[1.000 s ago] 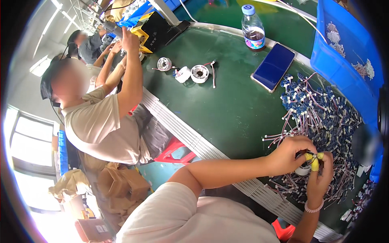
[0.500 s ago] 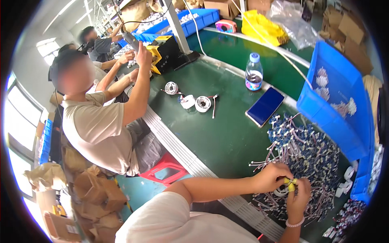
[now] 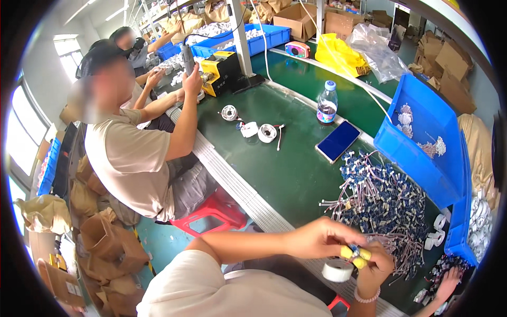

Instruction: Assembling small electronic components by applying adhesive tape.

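My left hand (image 3: 325,239) reaches in over the table's near edge, its fingers pinched together. My right hand (image 3: 376,264), with a beaded band on its wrist, meets it fingertip to fingertip. Between them is a small blue circuit board (image 3: 355,248), mostly hidden. Bright yellow pieces (image 3: 360,260) surround it at the fingertips; whether they are finger covers or loose parts is unclear. A white ring-shaped housing (image 3: 338,271) hangs just beneath the hands. Beyond them spreads a pile of blue circuit boards with wires (image 3: 383,198).
A phone (image 3: 338,141), a bottle (image 3: 327,103) and white round housings (image 3: 267,133) lie farther off. A blue bin (image 3: 422,142) stands at right. Another person's hand (image 3: 449,283) reaches into parts at lower right. A co-worker (image 3: 134,137) sits at left holding a tool (image 3: 187,59).
My hands have come nearer and left, off the pile, with the white housing now showing below them. Another person's hand has appeared at lower right. The co-worker's tool is lower. The view has shifted.
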Available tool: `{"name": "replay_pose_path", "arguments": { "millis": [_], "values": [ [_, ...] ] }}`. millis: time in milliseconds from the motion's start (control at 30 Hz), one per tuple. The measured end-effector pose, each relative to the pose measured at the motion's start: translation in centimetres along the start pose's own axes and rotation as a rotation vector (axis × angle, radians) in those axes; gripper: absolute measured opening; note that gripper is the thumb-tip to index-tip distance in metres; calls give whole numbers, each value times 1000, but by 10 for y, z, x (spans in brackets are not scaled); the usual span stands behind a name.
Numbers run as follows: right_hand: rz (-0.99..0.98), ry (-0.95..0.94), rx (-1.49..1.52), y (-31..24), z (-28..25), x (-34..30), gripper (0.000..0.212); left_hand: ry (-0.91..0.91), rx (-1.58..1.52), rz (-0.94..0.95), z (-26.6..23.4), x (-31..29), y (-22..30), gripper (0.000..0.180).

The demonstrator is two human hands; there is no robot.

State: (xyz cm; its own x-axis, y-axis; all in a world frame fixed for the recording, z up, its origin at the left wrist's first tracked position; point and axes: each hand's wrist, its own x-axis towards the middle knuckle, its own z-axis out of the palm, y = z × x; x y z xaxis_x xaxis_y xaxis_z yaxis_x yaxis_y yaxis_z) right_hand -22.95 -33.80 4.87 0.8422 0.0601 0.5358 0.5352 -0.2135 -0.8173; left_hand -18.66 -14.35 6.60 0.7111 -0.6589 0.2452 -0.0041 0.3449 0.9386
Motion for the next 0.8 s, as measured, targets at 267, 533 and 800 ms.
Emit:
{"name": "replay_pose_path", "arguments": {
  "millis": [267,533,800],
  "values": [
    [16,99,18,22,-5,-14,14,949,389,657,-192,-83,128,63],
    [-49,166,177,49,11,7,15,859,396,277,-224,-90,80,45],
    [59,17,264,79,114,88,12,671,753,262,-102,6,-44,43]
  ]
}}
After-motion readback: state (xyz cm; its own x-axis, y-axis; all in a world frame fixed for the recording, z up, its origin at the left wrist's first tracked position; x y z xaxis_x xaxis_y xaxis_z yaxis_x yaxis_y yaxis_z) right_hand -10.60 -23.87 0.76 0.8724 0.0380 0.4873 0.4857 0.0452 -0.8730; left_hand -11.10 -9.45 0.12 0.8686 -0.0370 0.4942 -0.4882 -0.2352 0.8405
